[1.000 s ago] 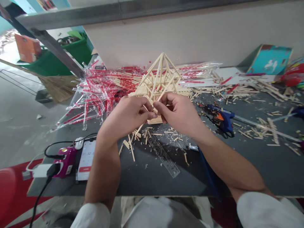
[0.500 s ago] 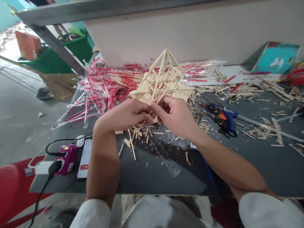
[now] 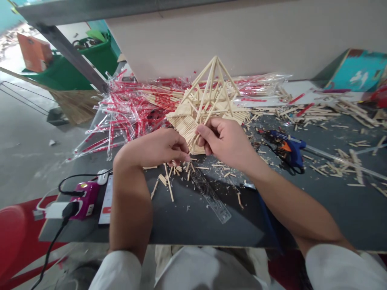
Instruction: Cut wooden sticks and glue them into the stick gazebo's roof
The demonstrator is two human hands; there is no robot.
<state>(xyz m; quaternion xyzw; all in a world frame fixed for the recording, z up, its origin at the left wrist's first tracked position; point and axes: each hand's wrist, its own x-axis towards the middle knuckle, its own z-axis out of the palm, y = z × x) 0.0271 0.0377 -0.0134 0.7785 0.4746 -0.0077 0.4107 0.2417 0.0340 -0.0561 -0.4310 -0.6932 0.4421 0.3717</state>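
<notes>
Between thumb and fingers, my right hand point(image 3: 225, 139) pinches a thin wooden stick point(image 3: 195, 143) that slants down toward my left. At its lower end my left hand point(image 3: 167, 149) is closed, thumb and fingertips pressed together on the tip; the fingers partly hide the contact. Just beyond both hands stands a model of glued wooden sticks point(image 3: 215, 74), with a peaked open frame over ribbed, slanted panels. Part of its near side is hidden behind my right hand.
Loose stick offcuts and a clear ruler point(image 3: 213, 201) lie in front of me. To the right is a blue glue gun point(image 3: 293, 151). Red-and-clear wrappers point(image 3: 127, 108) pile up at the left, above a purple power adapter point(image 3: 84, 199) and a phone point(image 3: 105, 203).
My left hand has moved slightly down and left, away from my right hand's fingers. My right hand still pinches the stick. The view has shifted a little.
</notes>
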